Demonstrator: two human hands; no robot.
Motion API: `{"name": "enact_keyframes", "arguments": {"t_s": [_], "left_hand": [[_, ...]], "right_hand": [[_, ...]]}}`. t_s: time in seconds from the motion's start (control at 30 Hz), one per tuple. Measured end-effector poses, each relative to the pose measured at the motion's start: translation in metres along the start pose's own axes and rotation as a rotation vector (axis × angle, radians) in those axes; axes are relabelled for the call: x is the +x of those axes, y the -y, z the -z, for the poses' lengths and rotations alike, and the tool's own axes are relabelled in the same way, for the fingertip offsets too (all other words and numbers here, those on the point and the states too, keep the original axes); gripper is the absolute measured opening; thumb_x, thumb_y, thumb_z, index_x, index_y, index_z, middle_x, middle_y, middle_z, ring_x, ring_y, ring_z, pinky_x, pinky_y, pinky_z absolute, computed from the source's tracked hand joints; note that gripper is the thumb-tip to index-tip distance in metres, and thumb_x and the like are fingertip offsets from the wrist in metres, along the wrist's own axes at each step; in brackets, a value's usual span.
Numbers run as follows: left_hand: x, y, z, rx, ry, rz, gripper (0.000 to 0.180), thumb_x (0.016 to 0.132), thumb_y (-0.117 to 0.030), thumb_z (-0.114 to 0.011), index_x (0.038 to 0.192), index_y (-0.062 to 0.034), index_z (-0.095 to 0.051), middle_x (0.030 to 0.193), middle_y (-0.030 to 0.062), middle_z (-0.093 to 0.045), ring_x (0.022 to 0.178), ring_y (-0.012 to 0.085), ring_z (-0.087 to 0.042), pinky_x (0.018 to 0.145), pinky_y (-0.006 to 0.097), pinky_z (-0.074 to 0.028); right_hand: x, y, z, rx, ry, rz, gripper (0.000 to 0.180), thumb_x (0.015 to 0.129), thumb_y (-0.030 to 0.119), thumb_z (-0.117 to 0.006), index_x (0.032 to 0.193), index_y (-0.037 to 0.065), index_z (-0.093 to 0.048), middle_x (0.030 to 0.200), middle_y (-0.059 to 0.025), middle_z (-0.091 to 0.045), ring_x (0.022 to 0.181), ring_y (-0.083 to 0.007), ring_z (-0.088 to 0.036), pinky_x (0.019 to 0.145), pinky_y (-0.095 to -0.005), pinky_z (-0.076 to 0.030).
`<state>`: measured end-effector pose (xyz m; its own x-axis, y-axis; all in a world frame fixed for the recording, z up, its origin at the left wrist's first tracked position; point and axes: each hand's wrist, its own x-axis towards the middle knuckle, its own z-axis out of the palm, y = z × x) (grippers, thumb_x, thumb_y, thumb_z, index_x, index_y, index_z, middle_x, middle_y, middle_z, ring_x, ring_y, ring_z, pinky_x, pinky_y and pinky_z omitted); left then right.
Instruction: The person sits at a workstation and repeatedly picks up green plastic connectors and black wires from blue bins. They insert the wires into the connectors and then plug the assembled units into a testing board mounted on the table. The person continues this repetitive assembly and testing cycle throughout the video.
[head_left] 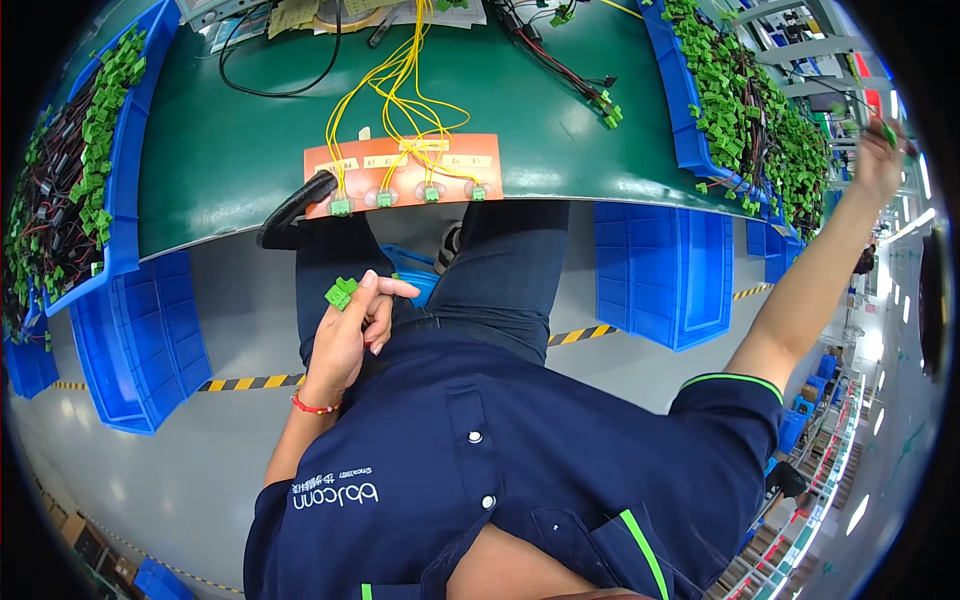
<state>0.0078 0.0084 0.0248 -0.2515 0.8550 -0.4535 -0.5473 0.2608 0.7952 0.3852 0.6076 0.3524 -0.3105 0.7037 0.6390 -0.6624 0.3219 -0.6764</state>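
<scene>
In front of my lap, my left hand point(355, 325) is closed with its index finger pointing right, and small green terminal connectors point(341, 293) sit at its thumb. My right hand point(880, 165) is raised far out to the right, beyond the blue bin. Its fingers pinch a small green connector point(889, 133) with a dark wire trailing from it, slightly blurred. On the table's front edge lies an orange board point(320, 158) with paper labels. Several green connectors point(383, 200) are fixed along its near side, with yellow wires point(398, 90) running from them to the back.
Blue bins point(125, 165) heaped with green connectors on dark wires stand at both ends of the green table point(250, 140). A black padded bar point(298, 208) juts from the board's left. More wired connectors point(605, 105) lie at the back right. Blue crates point(665, 270) stand below.
</scene>
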Motion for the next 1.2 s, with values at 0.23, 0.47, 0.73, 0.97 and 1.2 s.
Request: {"name": "enact_keyframes", "arguments": {"t_s": [0.23,0.47,0.73,0.97,1.2], "left_hand": [[0.001,-0.001,-0.001,0.048,0.040,-0.010,0.056,0.110,-0.037,-0.029,0.107,0.0059,-0.065,0.054,-0.0053,-0.031,0.047,0.0045,-0.030,0.047,0.021,-0.031],[0.000,-0.003,-0.004,0.112,0.064,-0.016,0.056,0.109,-0.040,-0.032,0.107,0.0032,-0.068,0.056,-0.0044,-0.038,0.051,0.0043,-0.035,0.050,0.022,-0.033],[0.001,-0.004,-0.005,0.235,0.092,-0.029,0.051,0.109,-0.036,-0.034,0.108,0.0008,-0.069,0.059,-0.0036,-0.044,0.054,0.0038,-0.038,0.052,0.022,-0.034],[0.009,-0.004,-0.018,0.210,0.272,-0.046,0.047,0.108,-0.036,-0.039,0.114,0.0007,-0.068,0.062,-0.0019,-0.048,0.059,0.0059,-0.042,0.058,0.023,-0.037],[0.013,-0.004,-0.025,0.317,0.325,-0.086,0.044,0.108,-0.035,-0.040,0.118,-0.0021,-0.067,0.064,-0.0013,-0.049,0.062,0.0068,-0.043,0.059,0.024,-0.037]], "right_hand": [[-0.131,0.004,-0.108,0.460,0.369,-0.032,0.017,0.097,0.011,-0.051,0.086,0.004,-0.062,0.048,0.0068,-0.041,0.039,-0.0057,-0.031,0.050,-0.0244,-0.028],[-0.237,-0.089,-0.180,-0.916,-0.074,-0.221,0.030,0.102,0.019,-0.055,0.121,0.000,-0.068,0.063,0.0063,-0.037,0.053,-0.0026,-0.030,0.049,-0.0212,-0.021],[-0.266,-0.062,-0.154,-0.402,0.216,-0.050,0.035,0.103,0.024,-0.051,0.118,-0.006,-0.063,0.070,-0.0027,-0.057,0.058,-0.0087,-0.046,0.051,-0.0211,-0.033],[-0.292,-0.086,-0.187,-1.103,0.573,-0.925,0.025,0.095,0.015,-0.062,0.111,-0.002,-0.073,0.059,0.0027,-0.042,0.052,-0.0055,-0.037,0.048,-0.0259,-0.030],[-0.299,-0.058,-0.179,-0.675,0.869,-0.657,0.026,0.092,0.015,-0.061,0.102,-0.006,-0.073,0.058,-0.0051,-0.055,0.047,-0.0134,-0.050,0.045,-0.0288,-0.036]]}}
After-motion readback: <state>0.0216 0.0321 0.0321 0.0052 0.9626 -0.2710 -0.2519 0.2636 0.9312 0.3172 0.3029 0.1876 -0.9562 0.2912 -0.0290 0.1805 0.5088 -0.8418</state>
